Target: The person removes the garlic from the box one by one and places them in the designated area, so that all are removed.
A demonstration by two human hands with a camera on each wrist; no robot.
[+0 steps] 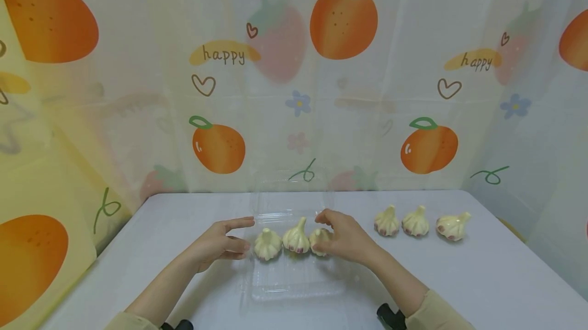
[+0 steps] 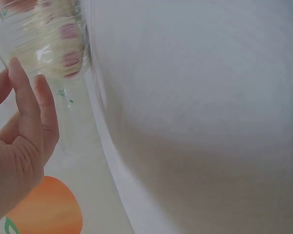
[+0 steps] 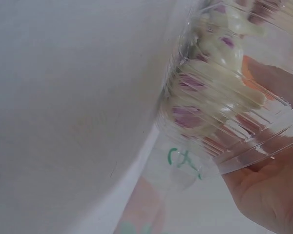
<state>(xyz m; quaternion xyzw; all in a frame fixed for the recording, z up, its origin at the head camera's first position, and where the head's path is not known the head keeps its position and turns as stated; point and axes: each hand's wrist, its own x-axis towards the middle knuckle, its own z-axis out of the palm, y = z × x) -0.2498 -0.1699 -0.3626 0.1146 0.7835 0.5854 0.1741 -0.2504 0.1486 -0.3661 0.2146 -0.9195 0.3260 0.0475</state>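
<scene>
Cream fabric point(image 1: 395, 79) printed with oranges hangs behind a white table point(image 1: 473, 268). On it sits a clear plastic clamshell box point(image 1: 298, 281), lid raised behind. The left hand point(image 1: 218, 242), fingers apart and nearly straight, is at its left wall; contact is uncertain. The right hand point(image 1: 349, 235) curls round the rightmost garlic bulb point(image 1: 320, 240) inside the box, its firmness impossible to tell. Beside that bulb, in a row, are the middle bulb point(image 1: 296, 238) and left bulb point(image 1: 268, 244). Three loose bulbs point(image 1: 415, 222) lie to the right, outside. Settling the rightmost bulb well probably calls for a light grip, a small spread on release, and steadying the thin wall without squeezing.
</scene>
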